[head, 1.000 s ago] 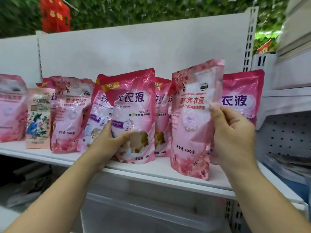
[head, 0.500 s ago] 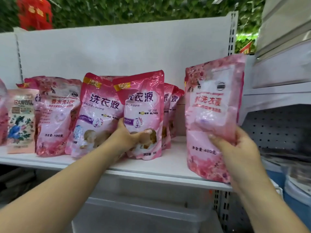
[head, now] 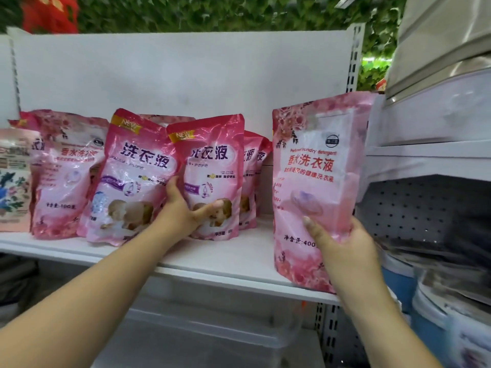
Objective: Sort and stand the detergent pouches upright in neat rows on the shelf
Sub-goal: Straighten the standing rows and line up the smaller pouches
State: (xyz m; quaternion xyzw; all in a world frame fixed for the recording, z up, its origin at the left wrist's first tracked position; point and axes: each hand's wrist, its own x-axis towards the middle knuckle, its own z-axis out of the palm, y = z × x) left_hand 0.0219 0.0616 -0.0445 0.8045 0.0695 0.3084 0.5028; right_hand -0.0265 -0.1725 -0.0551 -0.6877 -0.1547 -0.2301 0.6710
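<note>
Floral pouch (head: 316, 181) carried rightward, "NEW" pouch (head: 212, 166) steadied

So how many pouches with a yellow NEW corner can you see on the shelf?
2 show the corner: one left of the left hand, leaning; one gripped by that hand. Two more dark pink pouches stand behind it, corners hidden, so there may be more.

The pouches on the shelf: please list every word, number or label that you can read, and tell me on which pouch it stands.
"香水洗衣液", and "400" near the bottom: pale pink pouch held by the right hand.
"NEW" and "洗衣液": the leaning magenta pouch.
"NEW" and "衣液": the magenta pouch gripped by the left hand.
"100": the pale pouch at left.
Small print on all pouches and the floral pack: too blurred to read.
</note>
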